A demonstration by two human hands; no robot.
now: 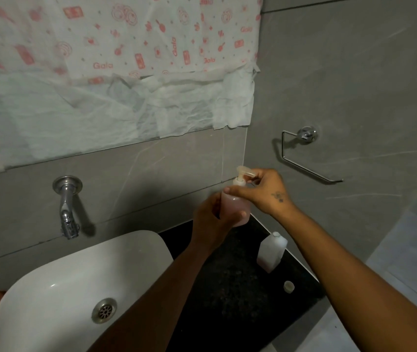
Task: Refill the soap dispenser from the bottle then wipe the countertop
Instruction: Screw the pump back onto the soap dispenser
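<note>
A clear soap dispenser (235, 205) holding pink liquid is held upright above the black countertop (230, 283). My left hand (211, 222) wraps around its body. My right hand (263, 191) pinches the translucent pump head (245, 172) on its neck. A white refill bottle (271, 251) stands open on the countertop below my right forearm, with a little pink liquid at its bottom. Its small round cap (289, 286) lies on the counter nearer to me.
A white basin (57, 288) with a metal drain (104, 310) sits left of the counter, under a wall tap (67, 207). A chrome towel ring (304, 153) is on the right wall. Printed paper sheets (113, 67) cover the mirror. The counter's right edge drops to the floor.
</note>
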